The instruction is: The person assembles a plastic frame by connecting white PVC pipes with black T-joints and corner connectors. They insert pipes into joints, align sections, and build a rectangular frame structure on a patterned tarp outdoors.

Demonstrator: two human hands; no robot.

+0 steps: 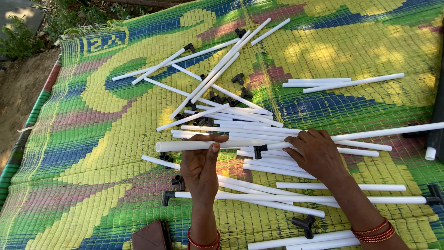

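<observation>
My left hand (200,165) grips a long white plastic pipe (185,146) near its left end, thumb up over it. My right hand (316,153) closes around the same pipe farther right, where it carries on toward the right edge. A black T-shaped connector (259,151) sits just below the pipe between my hands. Under both hands lies a loose pile of white pipes (231,115) with several black connectors (238,78) among them. Red bangles ring both wrists.
Everything rests on a woven mat (92,139) in green, yellow, blue and pink. A pipe with black end fittings (296,198) lies across near me. A brown wallet-like thing (150,237) sits at the bottom. Bare soil and plants border the mat's left.
</observation>
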